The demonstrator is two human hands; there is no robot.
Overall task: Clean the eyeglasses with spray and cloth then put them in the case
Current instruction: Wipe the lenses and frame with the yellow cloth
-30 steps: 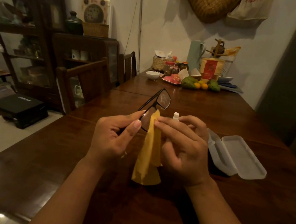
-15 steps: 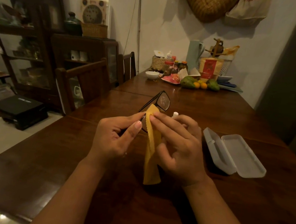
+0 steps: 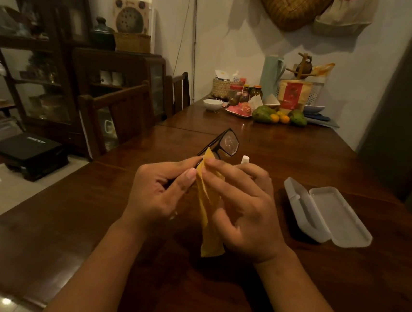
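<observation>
Head view, one entry.

We are logging the left hand [image 3: 161,194] at 9 o'clock of frame centre, thumb and forefinger pressed together and pinching the near end of the glasses [image 3: 229,143]. The black frame is slanting up and away toward 1 o'clock from that pinch, held above the table [image 3: 313,151]. The far lens is showing uncovered.

We are logging the right hand [image 3: 243,209] at 3 o'clock of the left, just beside it. Its fingers are lying over the cloth [image 3: 209,206] and pinching it against the near lens, which the cloth is hiding. The thumb is bending low on the near side. The yellow cloth is hanging toward 6 o'clock between the two hands.

The spray [image 3: 245,159] is showing only its white cap at 12 o'clock of the right hand; we cannot tell whether the hand is touching it.

The case [image 3: 325,215] is lying open on the table at 3 o'clock of the right hand, apart from it, lid folded flat toward the right.

At the table's far end, 12 to 1 o'clock, we are noting a bowl [image 3: 212,104], jars and fruit [image 3: 279,117]. A chair [image 3: 118,112] is standing at 10 o'clock by the table's left edge.
</observation>
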